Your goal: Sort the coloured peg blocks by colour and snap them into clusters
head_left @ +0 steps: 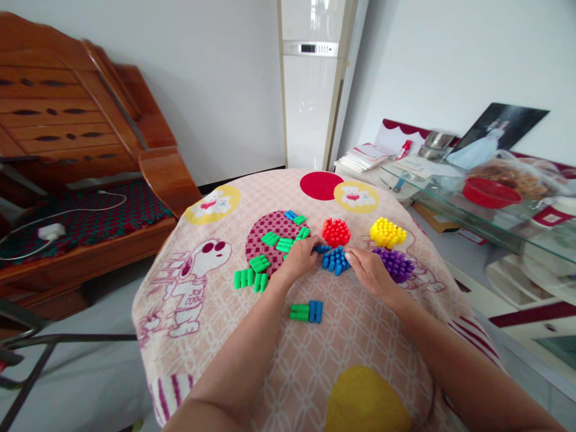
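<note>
My left hand is closed with its fingertips on a small blue plastic piece at the left edge of a cluster of blue peg-like blocks. On the opposite side, my right hand has its thumb and fingers pressed against that same cluster; part of the grip is hidden. A red cluster sits just behind the blue one. Yellow and purple clusters stand to the right. Loose green blocks are scattered left of my left hand. Nearer me lies a green piece beside a blue piece.
A patterned cloth covers the round table. To the left is a wooden bench with a white charger. A glass shelf at the right bears a red bowl. Behind the table stands a tall white appliance.
</note>
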The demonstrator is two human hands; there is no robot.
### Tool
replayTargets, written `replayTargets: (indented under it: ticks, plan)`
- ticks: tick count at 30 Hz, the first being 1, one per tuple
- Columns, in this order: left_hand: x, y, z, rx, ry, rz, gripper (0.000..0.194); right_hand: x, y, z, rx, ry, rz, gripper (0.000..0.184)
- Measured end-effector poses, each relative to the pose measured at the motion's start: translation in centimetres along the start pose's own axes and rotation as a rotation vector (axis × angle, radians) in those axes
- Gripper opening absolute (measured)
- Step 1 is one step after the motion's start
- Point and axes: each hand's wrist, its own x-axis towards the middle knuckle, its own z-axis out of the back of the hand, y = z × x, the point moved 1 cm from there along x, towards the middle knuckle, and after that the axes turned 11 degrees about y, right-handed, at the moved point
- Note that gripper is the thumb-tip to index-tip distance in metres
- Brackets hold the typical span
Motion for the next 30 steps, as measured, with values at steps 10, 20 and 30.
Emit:
replayTargets:
  ticks: [10,20,30]
  plan:
    - [0.5,-0.1,-0.8,-0.070,-0.088,0.024,0.032,0.0,0.0,-0.1,-0.024,0.001,-0.007,0.029]
    - [0.5,-0.1,-1.2,-0.037,-0.065,-0.084,0.035,0.0,0.1,0.0,-0.017,0.001,-0.008,0.030]
    - [0.6,2.8,3.0,0.180,-0.359,0.192,0.034,0.1,-0.4,-0.5,-0.056,-0.018,-0.018,0.033]
